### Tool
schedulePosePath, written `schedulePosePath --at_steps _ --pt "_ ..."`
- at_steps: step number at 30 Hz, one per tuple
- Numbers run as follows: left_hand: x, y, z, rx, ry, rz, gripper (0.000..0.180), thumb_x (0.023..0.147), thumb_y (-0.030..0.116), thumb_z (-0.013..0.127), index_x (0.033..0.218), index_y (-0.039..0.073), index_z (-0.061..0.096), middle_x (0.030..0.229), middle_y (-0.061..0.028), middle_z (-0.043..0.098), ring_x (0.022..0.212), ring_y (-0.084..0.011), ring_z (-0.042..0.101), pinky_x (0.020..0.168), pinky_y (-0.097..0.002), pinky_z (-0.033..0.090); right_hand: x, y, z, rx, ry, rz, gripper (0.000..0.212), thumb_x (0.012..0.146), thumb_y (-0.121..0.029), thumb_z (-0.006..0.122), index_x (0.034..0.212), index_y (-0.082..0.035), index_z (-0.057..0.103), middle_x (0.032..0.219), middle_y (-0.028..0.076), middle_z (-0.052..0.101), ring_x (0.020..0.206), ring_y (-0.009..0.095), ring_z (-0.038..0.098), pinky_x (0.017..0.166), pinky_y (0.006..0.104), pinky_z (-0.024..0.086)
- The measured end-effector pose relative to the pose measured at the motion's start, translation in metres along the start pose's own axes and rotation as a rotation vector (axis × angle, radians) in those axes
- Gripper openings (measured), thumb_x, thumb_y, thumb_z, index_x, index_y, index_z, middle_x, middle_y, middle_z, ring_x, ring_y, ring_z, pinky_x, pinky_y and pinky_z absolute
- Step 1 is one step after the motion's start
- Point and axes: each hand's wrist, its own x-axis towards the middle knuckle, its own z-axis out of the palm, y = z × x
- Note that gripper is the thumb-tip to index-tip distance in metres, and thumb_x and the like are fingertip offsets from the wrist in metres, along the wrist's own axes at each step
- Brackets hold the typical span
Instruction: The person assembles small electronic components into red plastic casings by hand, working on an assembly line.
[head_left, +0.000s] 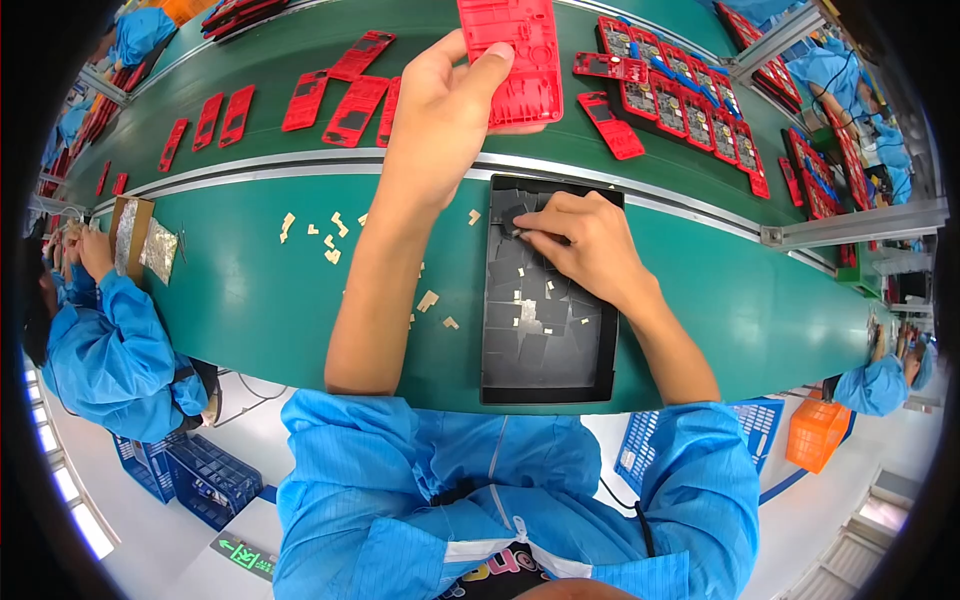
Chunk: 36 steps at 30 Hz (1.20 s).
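My left hand (440,125) is raised over the line and grips a red plastic housing (528,85), thumb across its moulded inner face. The housing's top end runs out of the picture. Lower and to the right, my right hand (592,245) reaches into a black tray (608,350), thumb and forefinger pinched together near its far left corner. Whatever lies between those fingertips is too small and dark to make out. Thin dark grey sheets (545,352) overlap inside the tray, with several small pale bits on top. Cream-coloured small pieces (428,300) lie scattered left of the tray.
Red housings (355,110) lie on the green belt (260,70) beyond a metal rail. At the right, a rack of red units (670,105) carries blue parts. A metal post (850,225) juts in. Another person (110,330) works at the left, beside a small carton (130,235).
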Motion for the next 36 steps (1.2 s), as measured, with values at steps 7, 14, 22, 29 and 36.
schedulePosePath --at_steps 7,14,22,29,36 --pt "-0.008 0.007 0.005 -0.043 -0.042 -0.103 0.033 0.107 0.02 0.051 0.129 -0.001 0.063 0.115 -0.0109 0.073 0.101 -0.0172 0.073 0.088 -0.0327 0.059 0.012 -0.016 -0.052 0.323 0.337 0.063 0.027 0.078 -0.003 0.086 0.104 -0.002 0.078 0.093 0.011 0.076 0.081 0.019 0.073 0.07 0.0287 0.055" --pt "-0.014 0.016 0.016 -0.013 -0.168 -0.123 0.039 0.108 0.019 0.05 0.136 -0.006 0.057 0.127 -0.0156 0.069 0.112 -0.0239 0.07 0.099 -0.0409 0.056 0.024 -0.016 -0.094 0.535 0.688 0.035 0.032 0.091 0.006 0.07 0.122 0.001 0.068 0.097 0.005 0.071 0.086 0.009 0.064 0.074 0.0229 0.049" --pt "-0.026 0.006 0.043 -0.424 0.013 0.024 0.025 0.099 0.004 0.066 0.123 -0.005 0.062 0.115 -0.0141 0.071 0.11 -0.0202 0.07 0.095 -0.0392 0.057 0.045 -0.033 -0.073 0.972 0.933 -0.001 0.015 0.1 0.001 0.064 0.114 0.003 0.061 0.103 0.011 0.07 0.097 0.016 0.069 0.086 0.0277 0.055" --pt "-0.047 -0.024 0.073 -0.38 -0.025 0.016 0.051 0.088 -0.008 0.073 0.132 -0.002 0.05 0.111 -0.0152 0.072 0.104 -0.0208 0.071 0.095 -0.037 0.057 0.055 -0.039 -0.063 0.837 1.241 -0.005 0.019 0.102 0.0 0.06 0.119 0.0 0.053 0.1 0.01 0.064 0.071 0.012 0.066 0.06 0.0252 0.05" --pt "-0.044 0.008 0.062 0.53 -0.311 0.23 0.04 0.086 0.002 0.08 0.123 0.0 0.065 0.104 -0.0101 0.075 0.098 -0.0119 0.071 0.085 -0.0262 0.055 0.028 -0.016 -0.103 0.494 0.991 0.124 0.011 0.097 0.0 0.068 0.107 0.003 0.062 0.087 0.004 0.068 0.061 0.0 0.053 0.05 0.02 0.039"
